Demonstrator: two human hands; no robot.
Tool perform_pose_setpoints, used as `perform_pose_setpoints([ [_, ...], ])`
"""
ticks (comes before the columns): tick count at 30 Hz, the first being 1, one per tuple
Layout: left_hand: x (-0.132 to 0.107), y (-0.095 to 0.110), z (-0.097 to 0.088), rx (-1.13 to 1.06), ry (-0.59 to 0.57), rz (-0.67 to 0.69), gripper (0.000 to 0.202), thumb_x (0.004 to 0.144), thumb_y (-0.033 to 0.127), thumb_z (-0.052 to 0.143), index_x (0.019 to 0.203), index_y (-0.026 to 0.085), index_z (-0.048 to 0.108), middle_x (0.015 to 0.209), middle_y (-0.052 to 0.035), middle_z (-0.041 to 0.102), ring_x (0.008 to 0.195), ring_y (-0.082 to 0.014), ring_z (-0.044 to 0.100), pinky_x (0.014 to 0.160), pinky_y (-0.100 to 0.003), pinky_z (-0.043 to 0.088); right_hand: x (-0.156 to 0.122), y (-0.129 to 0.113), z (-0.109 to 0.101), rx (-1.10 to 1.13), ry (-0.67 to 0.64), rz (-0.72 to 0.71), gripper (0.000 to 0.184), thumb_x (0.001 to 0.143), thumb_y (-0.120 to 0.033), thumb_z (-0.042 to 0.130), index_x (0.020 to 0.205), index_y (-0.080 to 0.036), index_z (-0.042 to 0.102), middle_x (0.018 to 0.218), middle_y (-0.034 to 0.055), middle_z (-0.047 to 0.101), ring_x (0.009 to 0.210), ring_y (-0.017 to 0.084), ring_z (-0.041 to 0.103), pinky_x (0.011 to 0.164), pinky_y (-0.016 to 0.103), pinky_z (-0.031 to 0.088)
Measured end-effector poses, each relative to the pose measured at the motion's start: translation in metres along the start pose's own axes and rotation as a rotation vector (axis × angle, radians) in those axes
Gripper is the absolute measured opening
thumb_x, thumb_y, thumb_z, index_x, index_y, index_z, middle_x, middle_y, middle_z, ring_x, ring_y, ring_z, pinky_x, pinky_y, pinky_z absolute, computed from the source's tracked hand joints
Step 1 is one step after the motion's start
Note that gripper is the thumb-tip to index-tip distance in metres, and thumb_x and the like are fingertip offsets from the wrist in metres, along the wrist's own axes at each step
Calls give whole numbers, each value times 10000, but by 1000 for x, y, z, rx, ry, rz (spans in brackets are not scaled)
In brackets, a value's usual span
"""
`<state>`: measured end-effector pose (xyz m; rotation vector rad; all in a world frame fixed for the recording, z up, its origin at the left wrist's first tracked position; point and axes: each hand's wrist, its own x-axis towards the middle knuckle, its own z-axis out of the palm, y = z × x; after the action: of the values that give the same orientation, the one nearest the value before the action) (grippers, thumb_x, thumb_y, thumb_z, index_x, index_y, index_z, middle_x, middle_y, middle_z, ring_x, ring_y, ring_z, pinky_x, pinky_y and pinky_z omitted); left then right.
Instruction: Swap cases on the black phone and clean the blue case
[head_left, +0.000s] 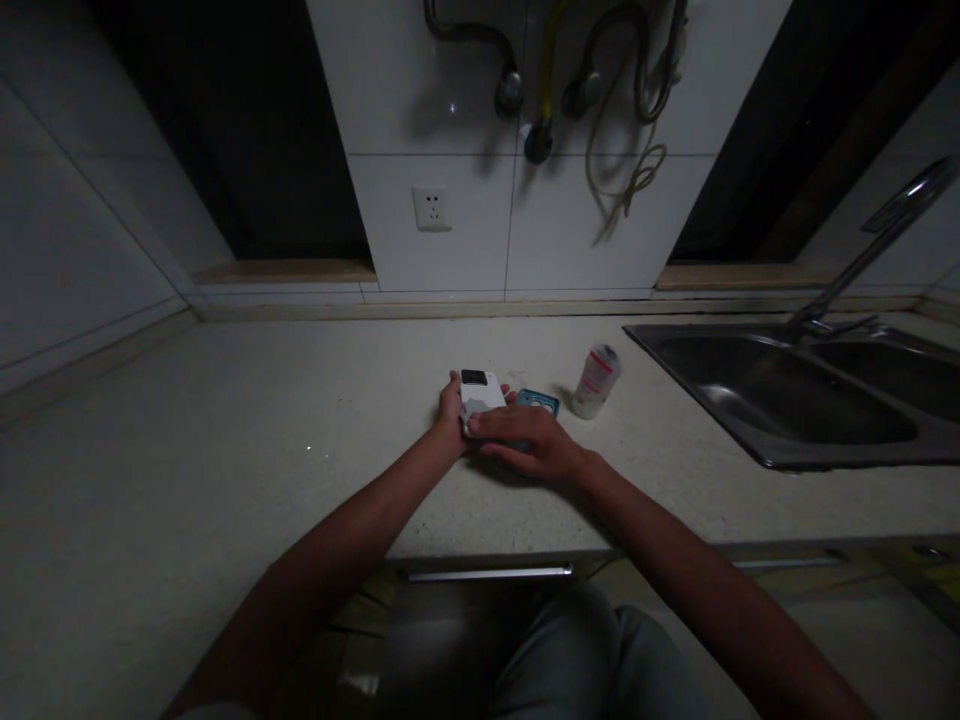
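A white phone [490, 391], its back facing up with a dark camera panel at the far end, lies in my left hand [449, 408]. The thumb is on its left edge and fingertips show past its right edge. Across the phone's near end reaches my right hand [534, 437], pressing a crumpled greyish wipe or cloth [472, 408] onto it with the fingertips. Just beyond the right hand is a teal phone case [546, 401] with camera cutouts, partly hidden by that hand. To its right stands a translucent bottle [598, 380] with a pink-marked label.
The pale countertop [300, 400] runs along a tiled wall with a socket [431, 209]. On the right is a steel double sink [720, 440] with a tall faucet [855, 265]. Pipes and hoses [630, 20] hang above. A drawer handle [487, 574] sits below the counter's front edge.
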<state>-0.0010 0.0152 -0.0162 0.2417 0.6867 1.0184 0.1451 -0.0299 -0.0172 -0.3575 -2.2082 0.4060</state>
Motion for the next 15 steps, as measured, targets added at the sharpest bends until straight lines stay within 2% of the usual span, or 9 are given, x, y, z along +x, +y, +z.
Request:
perform_pose_setpoints([
  [3,5,3,-3,-27,14,29,694,959,592,235,1249,57,568,841,-186,721,710,-303,719,720,-457,571,0,0,2,58,21,31,265,913,-280,599,1153,-291,711,1124,44,747,1083,192,695,950,383,559],
  [6,9,5,-6,-25,1,44,692,958,590,220,1242,66,571,833,-183,718,722,-307,718,716,-454,569,-1,1,2,79,83,151,224,923,-338,585,1078,-303,743,1070,36,763,1024,201,717,926,399,572],
  [9,10,7,-8,-17,26,42,681,960,588,219,1211,72,585,811,-169,713,691,-288,708,658,-410,569,-4,4,2,59,169,268,255,890,-397,644,1113,-310,730,1053,43,765,970,215,723,921,433,573],
  [13,10,10,-8,-70,86,67,555,967,541,275,1121,134,621,744,-106,695,589,-242,673,552,-345,544,-4,9,0,14,256,280,413,814,-454,731,1198,-308,685,1212,79,686,1113,239,655,982,468,536],
  [15,9,12,-8,-85,102,84,538,965,534,287,1088,139,631,733,-98,687,583,-241,669,531,-336,534,-4,11,-1,18,270,250,368,803,-463,740,1119,-277,720,1279,107,623,1120,242,642,966,453,546],
])
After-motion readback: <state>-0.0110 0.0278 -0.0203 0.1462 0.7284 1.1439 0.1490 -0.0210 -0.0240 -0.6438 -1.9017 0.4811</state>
